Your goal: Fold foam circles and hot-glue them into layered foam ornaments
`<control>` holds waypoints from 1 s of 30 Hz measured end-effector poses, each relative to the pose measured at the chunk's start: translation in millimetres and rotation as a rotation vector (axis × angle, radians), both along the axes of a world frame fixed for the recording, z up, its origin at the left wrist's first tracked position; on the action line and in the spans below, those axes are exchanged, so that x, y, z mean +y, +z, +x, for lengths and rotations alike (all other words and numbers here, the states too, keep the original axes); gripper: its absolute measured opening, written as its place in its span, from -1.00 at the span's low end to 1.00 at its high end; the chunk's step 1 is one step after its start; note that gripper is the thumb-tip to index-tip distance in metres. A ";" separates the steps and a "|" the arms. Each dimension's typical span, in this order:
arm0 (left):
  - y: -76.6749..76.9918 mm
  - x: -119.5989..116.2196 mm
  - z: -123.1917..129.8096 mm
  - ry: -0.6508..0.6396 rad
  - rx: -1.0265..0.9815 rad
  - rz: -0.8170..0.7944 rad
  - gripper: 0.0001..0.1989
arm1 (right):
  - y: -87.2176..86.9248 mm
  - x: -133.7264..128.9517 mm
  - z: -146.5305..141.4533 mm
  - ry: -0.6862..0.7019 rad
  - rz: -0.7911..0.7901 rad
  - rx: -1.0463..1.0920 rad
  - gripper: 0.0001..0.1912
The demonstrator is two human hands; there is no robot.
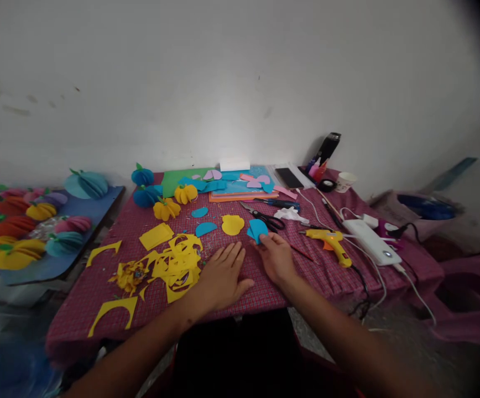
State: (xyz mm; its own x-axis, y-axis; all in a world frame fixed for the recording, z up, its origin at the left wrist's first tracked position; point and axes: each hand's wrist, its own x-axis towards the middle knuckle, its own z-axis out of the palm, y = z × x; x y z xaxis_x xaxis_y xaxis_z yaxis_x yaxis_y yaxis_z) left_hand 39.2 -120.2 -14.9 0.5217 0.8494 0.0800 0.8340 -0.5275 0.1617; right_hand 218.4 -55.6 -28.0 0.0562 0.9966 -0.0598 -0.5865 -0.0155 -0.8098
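Note:
My right hand [276,257] pinches the lower edge of some blue paper cutouts [258,229] just above the table. My left hand [222,276] lies flat on the checked cloth, fingers stretched out and holding nothing. Between and beyond the hands sits a rounded yellow paper cutout [232,224]. Two blue half-round pieces, one a folded paper half-circle [205,229], lie to its left. Yellow paper scraps [177,262] are heaped beside my left forearm. Scissors [265,217] rest behind my right hand.
A yellow glue gun [329,241] and a white power strip [371,241] with cables lie on the right. Finished paper pumpkins [166,209] stand at the back left, more on a blue board [69,262]. A phone [288,178], paper cup [345,181] and black bottle [328,148] are near the wall.

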 end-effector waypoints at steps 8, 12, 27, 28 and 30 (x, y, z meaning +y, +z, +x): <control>0.1 -20.1 -27.4 0.026 0.038 -0.017 -0.16 | 7.2 -7.0 57.8 -0.093 0.054 -0.132 -0.74; 1.0 -5.0 7.5 -0.025 -0.030 -0.015 -0.19 | 11.7 -0.7 36.9 0.052 0.059 -0.225 -0.77; 2.9 -29.6 -21.0 -0.058 0.013 -0.093 -0.13 | -4.1 4.8 27.9 0.151 -0.019 -0.107 -0.72; 3.9 -33.6 -29.6 -0.021 0.035 -0.087 -0.12 | -4.4 4.5 27.8 0.152 -0.022 -0.106 -0.72; 6.3 -39.2 -45.8 0.056 0.069 -0.054 -0.12 | -4.5 4.9 28.2 0.156 -0.039 -0.100 -0.72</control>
